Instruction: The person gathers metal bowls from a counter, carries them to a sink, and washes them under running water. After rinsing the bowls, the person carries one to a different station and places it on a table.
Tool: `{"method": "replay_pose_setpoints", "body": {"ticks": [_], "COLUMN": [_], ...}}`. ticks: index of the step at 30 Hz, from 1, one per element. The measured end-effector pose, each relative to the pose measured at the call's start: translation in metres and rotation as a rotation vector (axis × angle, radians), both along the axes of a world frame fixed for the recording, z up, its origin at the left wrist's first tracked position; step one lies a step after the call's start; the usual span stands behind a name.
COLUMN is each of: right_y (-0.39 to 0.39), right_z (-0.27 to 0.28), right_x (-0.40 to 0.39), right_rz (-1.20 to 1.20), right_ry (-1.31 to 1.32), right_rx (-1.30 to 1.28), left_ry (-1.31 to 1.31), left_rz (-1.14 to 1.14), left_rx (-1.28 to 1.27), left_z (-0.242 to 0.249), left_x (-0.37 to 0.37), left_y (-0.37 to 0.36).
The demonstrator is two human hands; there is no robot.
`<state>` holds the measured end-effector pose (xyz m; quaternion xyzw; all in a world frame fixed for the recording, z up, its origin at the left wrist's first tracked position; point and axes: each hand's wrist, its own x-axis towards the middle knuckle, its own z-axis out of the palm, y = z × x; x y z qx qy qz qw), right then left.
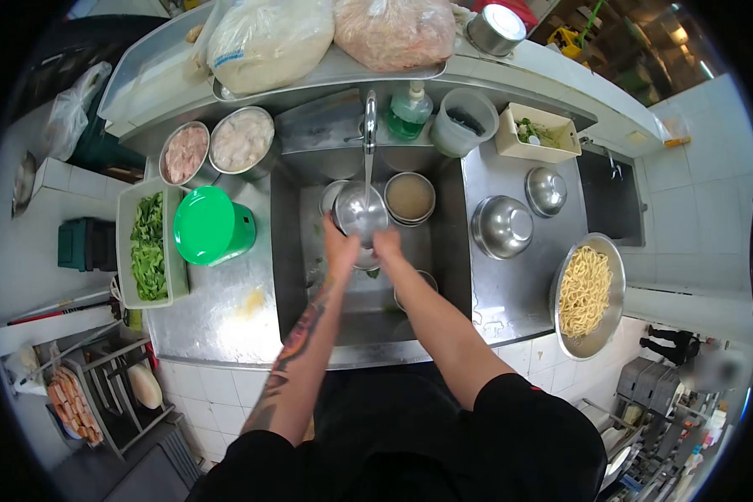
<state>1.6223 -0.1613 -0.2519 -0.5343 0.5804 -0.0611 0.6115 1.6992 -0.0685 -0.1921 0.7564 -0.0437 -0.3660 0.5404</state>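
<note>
Water runs from the tap [370,125] into a metal bowl [361,209] in the sink [309,311]. My left hand [340,244] grips the bowl's near left side, and my right hand [386,243] is closed at its near right side; what the right fingers hold is partly hidden. Just right of the bowl stands a stack of round metal bowls [411,198] with cloudy liquid in the top one. Another round container [333,197] shows partly behind the held bowl. Near my right forearm, a further bowl [427,280] lies in the sink, partly covered.
Two upturned metal bowls [503,227] sit on the right counter, near a bowl of noodles [586,293]. Left are a green-lidded tub [203,224], leafy greens [149,243] and two pots of raw meat [242,140]. A soap bottle [409,110] stands behind the sink.
</note>
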Motion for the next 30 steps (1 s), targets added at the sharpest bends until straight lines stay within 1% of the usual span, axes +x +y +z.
{"method": "replay_pose_setpoints", "body": {"ticks": [1,2,3,4,6,7,8,9,10,11,13,14,15,16,17,18,19,20,21,22,23,24,25,26,27,28,29,30], "right_y": [0.015,0.029,0.036,0.025,-0.017,-0.018,0.001,0.029,0.029,0.029,-0.008,-0.02,-0.023,-0.009,0.012,0.021,0.008,-0.003,-0.017,-0.03,-0.04,-0.042,-0.04,-0.038,-0.036,-0.036,-0.035,-0.03], "right_z": [0.0,-0.003,-0.009,-0.018,-0.033,-0.039,-0.047,-0.049,-0.046,-0.045,-0.039,-0.039,-0.042,-0.045,-0.048,-0.05,-0.043,-0.035,0.003,0.026,0.013,0.026,0.052,0.058,0.063,0.056,0.05,0.036], "right_x": [0.002,0.003,0.0,-0.012,-0.027,-0.018,-0.011,-0.001,0.0,0.0,-0.026,-0.026,-0.02,-0.014,-0.002,0.006,-0.004,-0.019,-0.026,-0.031,-0.035,-0.037,-0.04,-0.041,-0.041,-0.032,-0.024,-0.019], "right_rz": [-0.005,-0.06,-0.114,-0.121,0.238,0.129,0.125,-0.016,-0.08,-0.151,0.124,0.263,0.241,0.239,0.064,-0.109,0.234,0.237,0.436,0.625,0.606,0.606,0.83,0.944,1.059,0.943,0.782,0.769], "right_ry": [-0.008,-0.116,-0.217,-0.21,0.273,0.283,0.282,0.082,-0.032,-0.123,0.094,0.194,0.257,0.256,0.042,-0.172,0.015,0.025,0.162,0.297,-0.131,-0.127,-0.257,-0.318,-0.381,-0.256,-0.129,-0.117], "right_rx": [0.002,0.229,0.457,0.464,-0.609,-0.454,-0.445,-0.089,0.083,0.257,-0.329,-0.623,-0.471,-0.468,-0.134,0.197,0.04,0.047,-0.352,-0.754,-1.366,-1.365,-1.375,-1.372,-1.358,-0.827,-0.313,-0.318], "left_ry": [-0.391,-0.78,-0.541,-0.534,-0.208,-0.174,-0.174,-0.415,-0.655,-0.655,-0.167,-0.167,-0.214,-0.262,-0.532,-0.534,-0.562,-0.584,-0.03,-0.029,0.167,0.364,0.487,0.82,0.777,0.728,0.491,0.257], "left_rz": [0.038,0.075,0.025,0.018,-0.247,-0.214,-0.22,-0.109,0.01,0.012,-0.154,-0.15,-0.133,-0.12,0.013,0.011,-0.048,-0.108,-0.052,-0.054,-0.05,-0.045,-0.076,-0.218,-0.292,-0.368,-0.356,-0.345], "left_rx": [0.014,0.025,0.12,0.127,0.037,0.127,0.135,0.11,0.076,0.076,-0.002,0.007,0.106,0.199,0.008,0.003,-0.088,-0.171,-0.244,-0.243,-0.149,-0.054,0.001,-0.067,0.011,0.084,0.052,0.018], "left_z": [-0.029,-0.046,-0.038,-0.041,-0.042,-0.024,-0.025,-0.031,-0.039,-0.047,-0.064,-0.05,-0.023,-0.009,-0.02,-0.03,-0.039,-0.049,0.004,0.007,0.008,0.005,-0.013,-0.04,-0.034,-0.021,-0.009,-0.002], "left_x": [-0.014,-0.019,-0.018,-0.013,0.003,-0.003,-0.008,-0.011,-0.011,-0.003,0.012,0.009,0.001,-0.008,-0.019,-0.011,-0.002,-0.001,0.0,0.009,0.03,0.052,0.074,0.1,0.1,0.096,0.077,0.055], "left_y": [-0.001,-0.001,0.004,0.011,0.017,0.015,0.014,0.012,0.009,0.009,0.026,0.026,0.022,0.014,0.008,0.005,0.004,0.009,0.01,0.011,0.012,0.011,0.008,0.005,-0.003,-0.014,-0.023,-0.027]}}
